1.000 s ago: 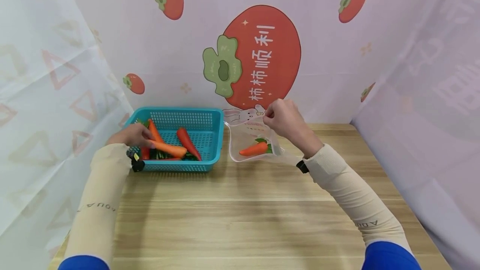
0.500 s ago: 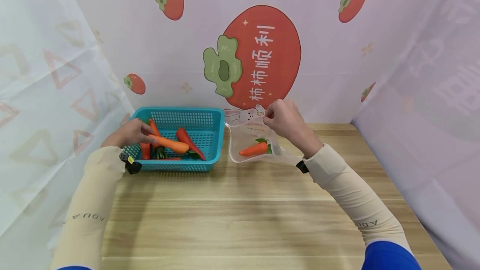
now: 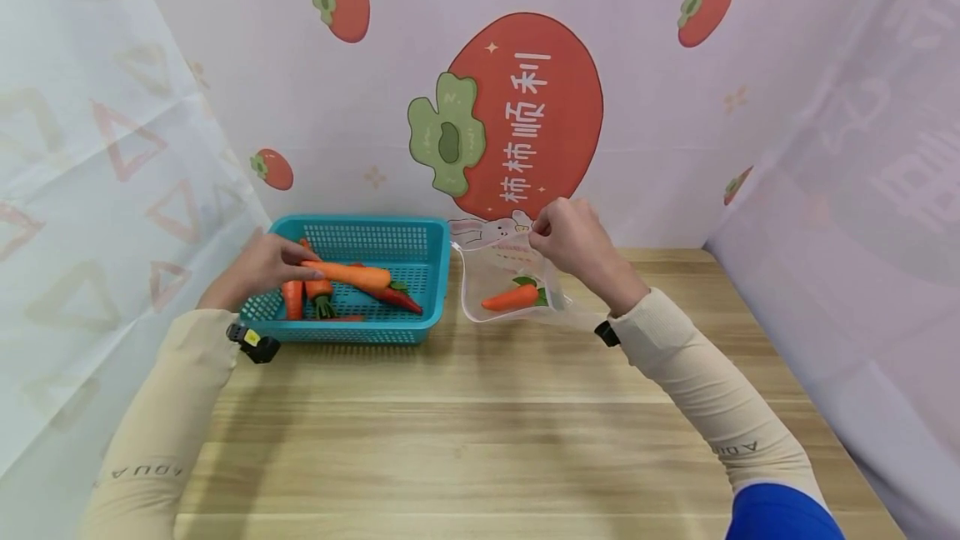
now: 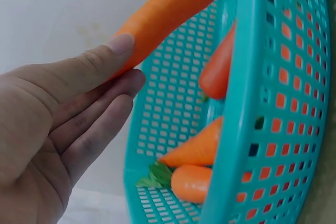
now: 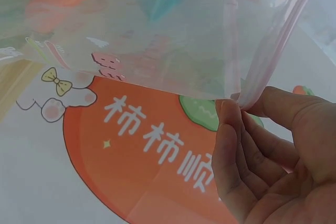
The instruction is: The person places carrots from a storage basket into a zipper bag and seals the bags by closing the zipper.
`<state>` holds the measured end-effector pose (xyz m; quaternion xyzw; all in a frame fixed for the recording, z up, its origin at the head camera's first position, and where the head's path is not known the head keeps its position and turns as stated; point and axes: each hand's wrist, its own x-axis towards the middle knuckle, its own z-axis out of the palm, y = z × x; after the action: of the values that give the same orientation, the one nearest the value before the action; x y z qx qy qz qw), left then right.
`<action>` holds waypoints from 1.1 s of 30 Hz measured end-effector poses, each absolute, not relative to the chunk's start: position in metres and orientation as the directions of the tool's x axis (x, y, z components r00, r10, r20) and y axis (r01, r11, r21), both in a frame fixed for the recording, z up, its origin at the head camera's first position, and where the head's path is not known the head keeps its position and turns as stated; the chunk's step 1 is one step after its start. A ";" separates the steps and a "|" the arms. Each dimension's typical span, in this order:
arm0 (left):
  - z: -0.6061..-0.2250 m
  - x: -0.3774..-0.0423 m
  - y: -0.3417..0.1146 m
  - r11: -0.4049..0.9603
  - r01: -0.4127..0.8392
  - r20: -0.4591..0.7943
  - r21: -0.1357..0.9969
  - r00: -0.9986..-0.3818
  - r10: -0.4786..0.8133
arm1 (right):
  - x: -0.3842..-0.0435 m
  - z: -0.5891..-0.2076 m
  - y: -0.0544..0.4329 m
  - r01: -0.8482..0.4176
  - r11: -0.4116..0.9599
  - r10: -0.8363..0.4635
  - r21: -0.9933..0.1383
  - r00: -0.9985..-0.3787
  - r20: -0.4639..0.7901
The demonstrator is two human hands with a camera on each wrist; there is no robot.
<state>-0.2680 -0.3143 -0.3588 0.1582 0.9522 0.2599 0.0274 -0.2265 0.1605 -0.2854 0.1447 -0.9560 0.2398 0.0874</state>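
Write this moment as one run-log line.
left hand: pinches long carrot over teal basket | right hand: pinches clear bag at edge | clear bag: leafy carrot inside

At left, the holey basket [image 3: 352, 332] is blue-green, the held carrot [image 3: 348, 275] orange. Red fruit pictures [image 3: 555, 123] dot the pale wall [image 3: 652, 148] up top.

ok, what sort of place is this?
Probably a small staged tabletop booth, not a working kitchen: a wood-grain tabletop, persimmon-printed backdrop with pale sheeting on both sides, and a teal basket.
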 end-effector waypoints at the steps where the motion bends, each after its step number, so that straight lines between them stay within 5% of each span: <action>1: -0.357 -0.265 -0.313 0.814 0.283 0.044 0.507 -0.952 0.303 | -0.226 -0.286 0.160 -0.319 0.844 -0.235 -0.432 -0.943 0.237; 18: -0.324 -0.221 -0.286 0.679 0.313 0.206 0.664 -0.950 0.236 | -0.225 -0.285 0.159 -0.323 0.849 -0.233 -0.417 -0.939 0.253; 33: -0.299 -0.188 -0.246 0.595 0.536 0.458 0.599 -0.839 0.295 | -0.225 -0.284 0.156 -0.345 0.846 -0.248 -0.407 -0.929 0.274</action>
<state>-0.1876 -0.2462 -0.2985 0.2365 0.8790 0.3830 -0.1574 -0.2247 0.1564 -0.2841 0.1552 -0.9548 0.2302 0.1060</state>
